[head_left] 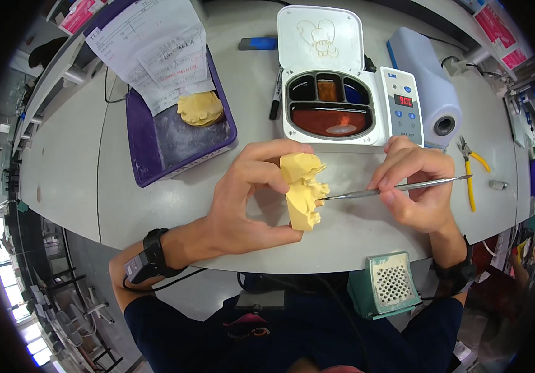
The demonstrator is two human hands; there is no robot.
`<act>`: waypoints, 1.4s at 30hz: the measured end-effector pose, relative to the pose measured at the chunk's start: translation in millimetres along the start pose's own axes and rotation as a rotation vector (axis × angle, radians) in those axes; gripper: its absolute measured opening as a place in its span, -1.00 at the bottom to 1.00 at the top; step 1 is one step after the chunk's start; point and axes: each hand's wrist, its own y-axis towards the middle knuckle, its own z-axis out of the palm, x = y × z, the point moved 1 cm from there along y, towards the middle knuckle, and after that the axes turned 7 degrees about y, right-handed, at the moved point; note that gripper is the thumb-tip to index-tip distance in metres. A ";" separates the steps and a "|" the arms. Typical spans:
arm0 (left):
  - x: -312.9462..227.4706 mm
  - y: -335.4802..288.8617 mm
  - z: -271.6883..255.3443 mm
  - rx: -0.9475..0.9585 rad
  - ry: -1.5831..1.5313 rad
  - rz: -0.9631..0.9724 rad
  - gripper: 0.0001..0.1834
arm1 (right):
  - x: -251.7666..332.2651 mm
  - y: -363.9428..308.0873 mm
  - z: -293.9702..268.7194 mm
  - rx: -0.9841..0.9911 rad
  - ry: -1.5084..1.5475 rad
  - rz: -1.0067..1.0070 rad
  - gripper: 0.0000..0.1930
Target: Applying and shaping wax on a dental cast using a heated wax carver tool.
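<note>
My left hand point(236, 199) is closed around a yellow plaster dental model point(302, 208), thumb below and fingers above, with its row of teeth facing right. Pen-style, my right hand point(420, 180) grips a slim metal wax carving tool point(358, 194). The tool's left tip meets the model's tooth edge, while its other pointed end sticks out past the right hand. Just beyond both hands stands a white wax pot point(333, 148) with its lid point(320, 40) raised; its wells hold dark, amber, blue and reddish-brown wax.
At the left, a purple tray point(138, 140) holds another yellow model point(199, 109) and paper sheets point(155, 56). A black marker point(276, 93) lies beside the pot. A lavender device point(417, 74) and yellow-handled pliers point(470, 183) are at the right. A green grille box point(384, 285) sits at the near edge.
</note>
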 end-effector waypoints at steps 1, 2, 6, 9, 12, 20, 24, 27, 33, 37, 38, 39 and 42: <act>-0.9 0.0 -0.1 0.009 0.009 0.000 -0.18 | -0.2 -0.1 -0.7 0.005 -0.002 -0.004 -0.86; -1.5 -1.1 2.2 0.009 0.009 -0.004 -0.18 | -0.1 -0.4 -1.2 0.005 0.001 -0.002 -0.86; -0.9 -1.8 1.2 -0.055 -0.047 -0.014 -0.23 | 0.4 0.2 0.7 0.020 -0.007 0.001 -0.85; -1.9 0.7 1.0 0.008 0.004 -0.005 -0.18 | -0.2 -1.0 -1.3 0.010 0.000 0.000 -0.85; -1.5 -2.0 -1.4 0.015 -0.002 -0.011 -0.18 | 0.6 0.2 0.7 0.016 0.001 -0.003 -0.85; -1.6 -1.3 -0.6 0.022 -0.002 -0.011 -0.18 | 1.0 0.4 -0.4 0.032 -0.015 -0.015 -0.85; -2.7 -1.3 -0.8 0.017 0.013 -0.008 -0.18 | 1.4 0.7 -0.1 0.027 -0.013 -0.015 -0.85; -2.4 -0.8 -0.7 0.022 0.018 -0.003 -0.18 | 1.9 0.7 -1.5 0.042 -0.009 -0.013 -0.84; -3.0 -1.3 -1.4 0.008 0.038 -0.002 -0.19 | 3.1 1.2 -0.6 0.040 0.014 -0.001 -0.85; -3.2 -0.2 -1.5 -0.010 0.088 0.013 -0.18 | 5.5 -0.1 -4.3 -0.001 0.128 0.030 -0.89; -3.2 0.5 -1.8 -0.009 0.087 0.015 -0.18 | 6.3 -0.9 -5.8 -0.002 0.126 0.030 -0.89; -3.1 1.3 -2.4 -0.013 0.094 0.020 -0.17 | 6.9 -2.1 -8.8 -0.108 0.102 0.029 -0.91; -3.0 -0.2 -4.7 -0.022 0.086 0.006 -0.17 | 7.8 -0.5 -11.3 -0.242 0.009 0.012 -0.95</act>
